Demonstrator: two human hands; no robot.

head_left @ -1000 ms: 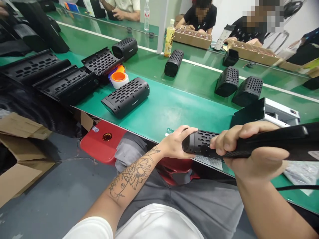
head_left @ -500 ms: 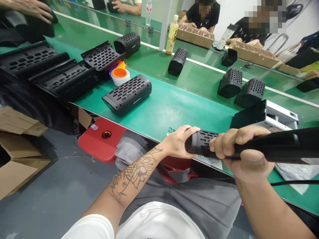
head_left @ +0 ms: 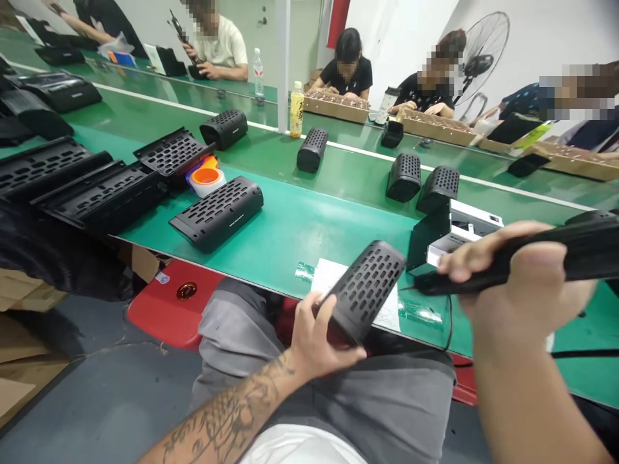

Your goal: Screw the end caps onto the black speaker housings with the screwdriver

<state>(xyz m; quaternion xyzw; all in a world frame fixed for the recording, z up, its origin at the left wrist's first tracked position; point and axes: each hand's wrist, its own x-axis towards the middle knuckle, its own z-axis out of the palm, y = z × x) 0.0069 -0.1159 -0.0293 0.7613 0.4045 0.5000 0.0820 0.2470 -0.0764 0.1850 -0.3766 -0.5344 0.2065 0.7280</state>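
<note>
My left hand (head_left: 316,338) is closed round the near end of a black perforated housing (head_left: 370,287), which tilts over the table edge above a white sheet. In my right hand (head_left: 520,283) is a black electric screwdriver (head_left: 575,248), held roughly level with its thin tip pointing left, apart from the housing. Behind the tool stands a white and black box-shaped unit (head_left: 454,232). Another perforated housing (head_left: 220,212) with lettering on its side lies to the left. Beside it is a roll of tape (head_left: 207,177) with an orange core.
Open perforated shells (head_left: 97,193) are piled at the left. Several finished-looking housings stand along the green table (head_left: 309,219), near a yellow drink bottle (head_left: 296,111). Co-workers sit opposite with cardboard trays (head_left: 338,106). A red stool (head_left: 169,303) and cartons (head_left: 29,348) are below left.
The housing has turned so its perforated face shows more, and the screwdriver has moved away from it to the right. My view has lifted, showing more of the far side.
</note>
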